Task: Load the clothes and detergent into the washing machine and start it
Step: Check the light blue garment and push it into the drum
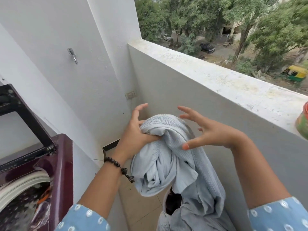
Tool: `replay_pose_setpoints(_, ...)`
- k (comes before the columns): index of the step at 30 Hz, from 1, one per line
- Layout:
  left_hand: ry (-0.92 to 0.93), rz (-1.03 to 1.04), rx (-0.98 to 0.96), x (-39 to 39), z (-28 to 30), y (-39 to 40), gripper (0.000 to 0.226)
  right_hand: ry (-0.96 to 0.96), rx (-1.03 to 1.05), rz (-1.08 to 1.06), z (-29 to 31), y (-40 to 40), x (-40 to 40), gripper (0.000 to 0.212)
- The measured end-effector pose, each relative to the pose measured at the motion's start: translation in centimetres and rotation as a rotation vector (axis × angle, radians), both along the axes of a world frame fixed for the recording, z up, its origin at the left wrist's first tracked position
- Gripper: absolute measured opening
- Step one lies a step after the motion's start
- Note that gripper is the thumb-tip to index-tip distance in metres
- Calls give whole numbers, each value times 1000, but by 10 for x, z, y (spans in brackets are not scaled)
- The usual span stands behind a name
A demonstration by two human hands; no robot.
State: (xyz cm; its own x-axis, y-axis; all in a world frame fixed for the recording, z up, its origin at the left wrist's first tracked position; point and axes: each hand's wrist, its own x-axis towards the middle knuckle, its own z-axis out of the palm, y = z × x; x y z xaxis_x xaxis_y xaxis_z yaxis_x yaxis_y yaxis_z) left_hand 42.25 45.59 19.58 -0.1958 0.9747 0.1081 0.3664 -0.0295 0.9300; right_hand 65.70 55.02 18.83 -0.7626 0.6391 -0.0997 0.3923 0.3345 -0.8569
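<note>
**Gathering a shirt for the drum**

Both hands are raised at the centre of the frame over a pale blue shirt. Left hand (135, 129) grips a bunched fold of the shirt (166, 157) against its palm, though its upper fingers stick out straight. Right hand (208, 130) is spread wide, fingers apart, with only the thumb touching the cloth; it holds nothing.

Most of the shirt hangs down in loose twists toward the lower centre of the frame, its tail trailing over something dark below that I cannot make out. At lower left stands the washing machine (65, 164), maroon, its lid (21, 114) up and its drum (21, 205) open with dark clothes already inside.

The step in hand looks like bundling this shirt before carrying it left into the drum. To do it well, the right hand should close under the hanging part and gather the tail, so nothing drags on the balcony floor (138, 207) or catches on the machine's rim. Dropped loosely onto the load, it should tangle less.
</note>
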Motion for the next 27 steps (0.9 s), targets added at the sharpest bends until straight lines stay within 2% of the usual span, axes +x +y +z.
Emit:
replay_pose_setpoints(3, -256, -42, 114, -10, 11, 0, 102, 62, -149, 33, -26, 0, 12, 122)
replay_pose_setpoints(6, -418, -34, 272, -10, 29, 2, 89, 170, -223, 117, -37, -7, 7, 119)
replay_pose_setpoints(9, -581, 58, 391, -7, 41, 6, 79, 296, -326, 119, -40, -14, -3, 123)
replay_pose_setpoints(11, -696, 140, 435, -7, 43, 8, 82, 405, -427, 143, -40, -15, -7, 130)
replay_pose_setpoints(13, -759, 233, 453, -6, 42, 9, 85, 500, -524, 161, -37, -17, -10, 127)
replay_pose_setpoints(17, -767, 411, 488, 0, 37, 8, 72, 603, -563, 118, -34, -26, -22, 116)
replay_pose_setpoints(20, -693, 505, 520, 4, 26, 3, 60, 616, -413, -31, -32, -31, -32, 97)
replay_pose_setpoints(22, -639, 483, 487, -1, 16, -3, 58, 625, -347, -81, -27, -33, -31, 90)
replay_pose_setpoints(24, -576, 363, 406, -16, 6, -12, 69, 617, -280, -104, -20, -31, -26, 84)
replay_pose_setpoints(27, -446, 134, 182, -45, 2, -34, 107, 533, -127, -115, -7, -26, -18, 76)
